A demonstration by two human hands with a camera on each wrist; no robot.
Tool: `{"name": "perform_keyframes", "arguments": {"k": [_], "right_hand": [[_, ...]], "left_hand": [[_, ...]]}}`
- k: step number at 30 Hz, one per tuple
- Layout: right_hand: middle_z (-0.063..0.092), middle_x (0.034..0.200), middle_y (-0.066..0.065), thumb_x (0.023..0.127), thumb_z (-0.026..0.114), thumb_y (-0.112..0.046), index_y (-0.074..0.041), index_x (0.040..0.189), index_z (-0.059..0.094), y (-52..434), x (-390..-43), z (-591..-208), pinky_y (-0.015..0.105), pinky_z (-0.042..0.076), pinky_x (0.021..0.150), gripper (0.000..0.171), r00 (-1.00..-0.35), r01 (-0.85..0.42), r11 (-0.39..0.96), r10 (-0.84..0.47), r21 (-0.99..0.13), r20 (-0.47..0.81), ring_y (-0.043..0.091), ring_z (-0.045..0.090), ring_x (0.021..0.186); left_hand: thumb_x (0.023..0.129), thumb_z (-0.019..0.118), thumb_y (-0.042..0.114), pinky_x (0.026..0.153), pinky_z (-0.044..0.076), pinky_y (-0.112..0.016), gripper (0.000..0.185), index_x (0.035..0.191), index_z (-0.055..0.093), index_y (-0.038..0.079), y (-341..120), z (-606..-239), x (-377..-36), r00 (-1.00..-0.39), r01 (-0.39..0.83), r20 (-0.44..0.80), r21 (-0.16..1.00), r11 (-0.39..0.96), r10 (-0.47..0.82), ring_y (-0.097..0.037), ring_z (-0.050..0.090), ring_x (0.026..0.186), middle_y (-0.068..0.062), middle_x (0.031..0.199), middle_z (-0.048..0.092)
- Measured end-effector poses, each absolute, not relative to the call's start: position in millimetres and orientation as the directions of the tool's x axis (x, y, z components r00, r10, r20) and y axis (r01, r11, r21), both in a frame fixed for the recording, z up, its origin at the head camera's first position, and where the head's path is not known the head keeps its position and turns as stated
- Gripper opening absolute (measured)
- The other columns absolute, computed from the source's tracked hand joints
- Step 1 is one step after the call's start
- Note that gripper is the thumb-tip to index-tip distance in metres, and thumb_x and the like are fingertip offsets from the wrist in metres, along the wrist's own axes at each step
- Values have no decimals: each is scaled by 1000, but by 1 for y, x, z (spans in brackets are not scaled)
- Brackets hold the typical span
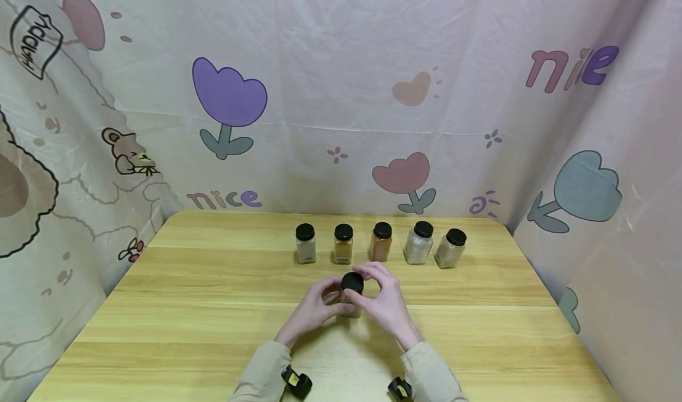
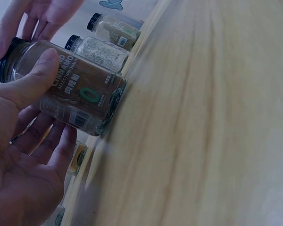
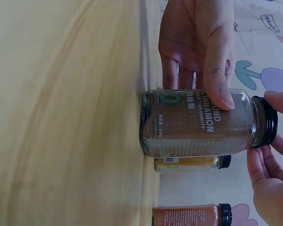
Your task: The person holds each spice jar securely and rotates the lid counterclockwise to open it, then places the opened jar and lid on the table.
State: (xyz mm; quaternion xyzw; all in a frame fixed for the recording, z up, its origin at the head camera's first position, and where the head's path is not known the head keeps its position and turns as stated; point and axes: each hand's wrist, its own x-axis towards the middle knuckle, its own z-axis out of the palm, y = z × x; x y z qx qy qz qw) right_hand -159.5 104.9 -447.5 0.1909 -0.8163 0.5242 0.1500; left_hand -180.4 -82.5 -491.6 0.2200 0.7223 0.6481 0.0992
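A pale wooden table (image 1: 213, 307) fills my view, hemmed in by a pink curtain (image 1: 341, 94) printed with tulips. At its middle stands the cinnamon jar (image 1: 350, 298), base flat on the wood, with a row of five other spice jars (image 1: 380, 242) well behind it at twelve o'clock. My left hand (image 1: 314, 307) curls around the glass body from nine o'clock, thumb pressed across the label (image 2: 70, 80) and fingers cupped behind. My right hand (image 1: 386, 301) comes in from three o'clock, its fingertips (image 3: 278, 101) resting on the rim of the black lid (image 1: 352, 282). To do this well, I judge I should keep the left grip low and firm so the jar can't spin or tip, keep the base planted, and let the right fingers spread evenly round the lid edge. The glass looks smooth, so a loose hold could slip.
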Motion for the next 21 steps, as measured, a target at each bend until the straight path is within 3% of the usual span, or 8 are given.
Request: {"name": "perform_keyframes", "arguments": {"k": [6,11,15,21], "right_hand": [[68,119,10,77,80,2,-4,120,69,106,-160,-448,25,52,104,45,-875,-482,312,-218,-818,433,18,63,108],[68,121,9,76,84,-3,-4,122,69,106,-159,-448,26,50,106,48,-881,-473,328,-204,-818,428,18,63,109],[69,115,5,73,89,-11,-6,118,71,105,-158,-447,31,53,99,49,-884,-466,375,-149,-801,444,17,64,103],[71,106,4,73,90,-15,-7,113,73,105,-158,-448,27,55,89,44,-854,-509,394,-118,-766,507,20,64,93]], "left_hand": [[85,80,9,115,46,-37,50,130,60,-1,-83,-491,-180,-884,190,141,979,68,446,-33,59,127,-20,131,64],[85,80,11,115,47,-33,50,129,60,-2,-83,-491,-179,-885,189,139,980,70,445,-31,60,127,-21,130,64],[86,80,11,114,47,-32,48,127,60,-2,-83,-492,-179,-883,189,138,979,72,449,-25,61,124,-20,128,65],[86,80,12,115,46,-33,47,127,61,-2,-83,-491,-179,-880,196,141,978,77,453,-17,62,120,-20,128,65]]}}
